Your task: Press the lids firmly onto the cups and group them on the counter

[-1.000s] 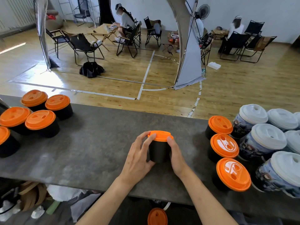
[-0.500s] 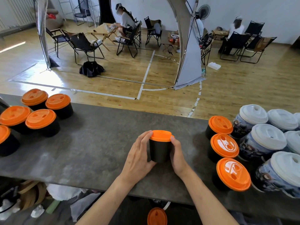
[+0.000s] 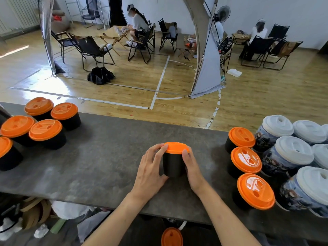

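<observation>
Single head-worn wide-angle view, looking forward and down, close over the desk (image 3: 99, 157), room floor (image 3: 248, 103) beyond

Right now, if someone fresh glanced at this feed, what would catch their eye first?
First, the black cup with its orange lid, gripped between the left hand and right hand at the middle of the counter. Next come the left cluster of orange-lidded cups at the counter's left end and the right row of three more. Beside that row, at the far right, stand the white-lidded printed cups.
</observation>
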Demonstrator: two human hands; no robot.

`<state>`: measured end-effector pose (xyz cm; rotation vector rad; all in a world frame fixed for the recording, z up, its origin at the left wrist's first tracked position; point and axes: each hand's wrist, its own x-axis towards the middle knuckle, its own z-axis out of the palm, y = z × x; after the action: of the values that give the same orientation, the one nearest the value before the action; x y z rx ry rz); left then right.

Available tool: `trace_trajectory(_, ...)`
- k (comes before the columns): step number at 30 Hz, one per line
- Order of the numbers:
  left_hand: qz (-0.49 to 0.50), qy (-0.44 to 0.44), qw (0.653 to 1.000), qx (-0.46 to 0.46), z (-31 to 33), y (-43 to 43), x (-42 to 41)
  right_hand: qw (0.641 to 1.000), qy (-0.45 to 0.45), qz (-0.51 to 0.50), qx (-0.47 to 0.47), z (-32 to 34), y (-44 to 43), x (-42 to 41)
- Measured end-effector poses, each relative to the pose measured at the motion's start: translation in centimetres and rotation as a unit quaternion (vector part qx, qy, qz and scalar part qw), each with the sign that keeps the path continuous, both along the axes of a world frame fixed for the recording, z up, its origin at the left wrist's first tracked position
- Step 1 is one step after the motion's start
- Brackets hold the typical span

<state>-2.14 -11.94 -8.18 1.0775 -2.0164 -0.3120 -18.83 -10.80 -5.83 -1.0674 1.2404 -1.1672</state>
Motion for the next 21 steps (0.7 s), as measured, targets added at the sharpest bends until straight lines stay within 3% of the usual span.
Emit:
trace_trajectory(6,-0.024,-0.013,1.000,0.003,0.11,0.18,-0.29,0.999,-0.039,-0.008,0.007,-0.04,-0.13,-0.39)
trace_trajectory(12,0.008,-0.012,1.000,-0.016,-0.22,0.10,-0.11,1.000,0.017,0.013,0.007,0.25,-0.07,0.11)
trace_trajectory(21,0.014,-0.023,0.999,-0.039,-0.08,0.20,-0.29,1.000,0.006,0.014,0.020,0.42,0.15,-0.16)
